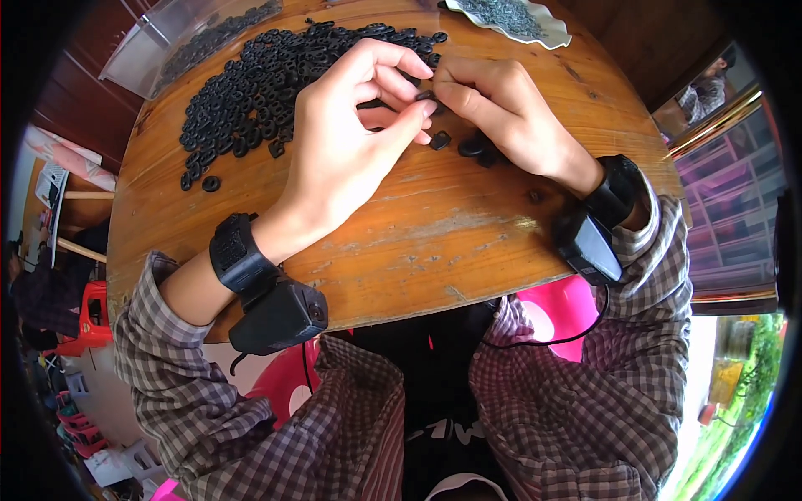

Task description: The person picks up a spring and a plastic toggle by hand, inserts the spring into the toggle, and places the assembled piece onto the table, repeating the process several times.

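My left hand (330, 138) is closed, its thumb and fingertips pinching a small black plastic piece (426, 96) above the table. My right hand (514, 108) meets it from the right, with thumb and forefinger pressed together at the edge of that piece. Whatever the right fingertips grip is too small or hidden to make out. Behind my left hand spreads a heap of small black oval ring-shaped pieces (251, 92). One small black piece (440, 140) lies below the fingertips, and a few black pieces (473, 146) sit partly under my right hand.
The wooden table (418, 242) has a curved front edge. A pale tray (558, 37) at the far right holds many tiny grey metal parts. At the far left stands a clear plastic container (134, 63) with more black pieces. Dark devices (280, 313) hang from both wrists.
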The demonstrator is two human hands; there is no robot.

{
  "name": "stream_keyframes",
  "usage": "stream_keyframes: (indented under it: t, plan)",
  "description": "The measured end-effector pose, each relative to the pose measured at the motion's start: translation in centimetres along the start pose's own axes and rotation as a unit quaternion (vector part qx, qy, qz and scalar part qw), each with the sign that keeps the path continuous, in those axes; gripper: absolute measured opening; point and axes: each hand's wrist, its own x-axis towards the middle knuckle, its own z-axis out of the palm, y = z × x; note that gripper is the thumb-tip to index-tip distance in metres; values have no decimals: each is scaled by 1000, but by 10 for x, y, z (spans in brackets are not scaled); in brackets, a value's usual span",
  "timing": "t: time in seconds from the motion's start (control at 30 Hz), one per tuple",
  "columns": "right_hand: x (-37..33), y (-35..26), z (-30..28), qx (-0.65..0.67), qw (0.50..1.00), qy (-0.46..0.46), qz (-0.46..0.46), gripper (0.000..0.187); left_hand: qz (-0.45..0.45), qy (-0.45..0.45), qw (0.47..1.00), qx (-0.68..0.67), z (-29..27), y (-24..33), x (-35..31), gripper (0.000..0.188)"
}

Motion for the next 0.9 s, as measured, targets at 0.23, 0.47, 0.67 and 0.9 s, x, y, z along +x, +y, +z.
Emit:
stream_keyframes:
  t: [0.23,0.47,0.67,0.9]
  plan:
    - [1,-2,1,33,999,16,11,19,-166,-29,972,-164,-10,-2,6,21]
    - [2,3,4,6,999,17,-28,21,-76,-15,995,-59,-8,-5,5,21]
    - [2,1,-4,30,998,-38,28,24,-59,-24,998,9,-8,0,3,20]
    - [2,9,-2,21,1000,-15,1,21,-129,-3,988,-79,-9,-6,5,16]
